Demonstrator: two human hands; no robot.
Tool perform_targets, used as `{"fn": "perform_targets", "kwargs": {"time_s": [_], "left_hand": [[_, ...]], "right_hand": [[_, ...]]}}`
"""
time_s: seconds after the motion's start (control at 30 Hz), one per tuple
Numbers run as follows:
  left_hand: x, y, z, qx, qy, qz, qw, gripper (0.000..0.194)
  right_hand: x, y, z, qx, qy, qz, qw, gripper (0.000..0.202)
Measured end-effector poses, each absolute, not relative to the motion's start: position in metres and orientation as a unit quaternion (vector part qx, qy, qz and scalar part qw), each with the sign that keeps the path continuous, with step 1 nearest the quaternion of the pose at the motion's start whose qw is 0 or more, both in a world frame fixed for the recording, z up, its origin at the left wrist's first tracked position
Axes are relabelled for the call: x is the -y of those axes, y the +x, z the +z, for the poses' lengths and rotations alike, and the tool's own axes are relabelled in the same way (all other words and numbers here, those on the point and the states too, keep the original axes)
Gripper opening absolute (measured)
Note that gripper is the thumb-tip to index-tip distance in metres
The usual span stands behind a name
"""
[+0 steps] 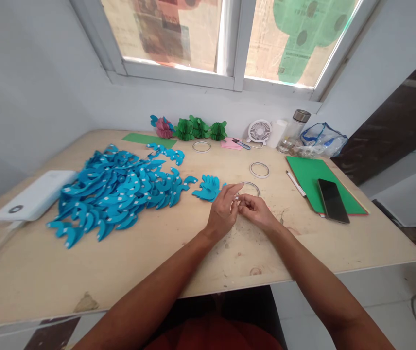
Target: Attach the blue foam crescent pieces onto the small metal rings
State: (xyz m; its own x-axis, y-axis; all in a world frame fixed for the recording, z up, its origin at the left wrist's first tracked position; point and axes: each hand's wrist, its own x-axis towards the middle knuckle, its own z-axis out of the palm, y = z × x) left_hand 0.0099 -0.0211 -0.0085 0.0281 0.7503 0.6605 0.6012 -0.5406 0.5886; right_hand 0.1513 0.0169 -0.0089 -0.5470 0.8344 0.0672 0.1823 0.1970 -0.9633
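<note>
My left hand (222,208) and my right hand (255,210) meet above the middle of the table, both with fingers pinched together. A tiny white bit shows between the fingertips; the rest of what they hold is hidden. Just behind my right hand lies a thin ring (253,184), which looks like a narrow tape roll. Left of my hands is a small stack of blue curved paper cutouts (208,188). Farther left spreads a large heap of similar blue paper cutouts (120,189), many bearing small white squares.
More thin rings (259,170) lie toward the back. Green paper flowers (197,128), a small fan (259,131) and a glass bottle (295,129) stand by the wall. A phone (333,200) rests on green paper (308,175) at right. A white power bank (35,194) lies left.
</note>
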Motion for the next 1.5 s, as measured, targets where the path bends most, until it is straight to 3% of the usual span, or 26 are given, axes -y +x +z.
{"fn": "perform_targets", "kwargs": {"time_s": [0.47, 1.17, 1.5], "left_hand": [[0.017, 0.009, -0.01, -0.469, 0.664, 0.574, 0.101, 0.049], [0.02, 0.009, -0.009, -0.489, 0.682, 0.54, 0.063, 0.052], [0.02, 0.01, -0.006, -0.487, 0.659, 0.567, 0.085, 0.055]], "right_hand": [[-0.015, 0.151, -0.005, 0.699, -0.364, 0.529, 0.315, 0.027], [-0.012, 0.149, -0.001, 0.708, -0.366, 0.524, 0.3, 0.017], [-0.009, 0.147, 0.006, 0.694, -0.369, 0.536, 0.309, 0.023]]}}
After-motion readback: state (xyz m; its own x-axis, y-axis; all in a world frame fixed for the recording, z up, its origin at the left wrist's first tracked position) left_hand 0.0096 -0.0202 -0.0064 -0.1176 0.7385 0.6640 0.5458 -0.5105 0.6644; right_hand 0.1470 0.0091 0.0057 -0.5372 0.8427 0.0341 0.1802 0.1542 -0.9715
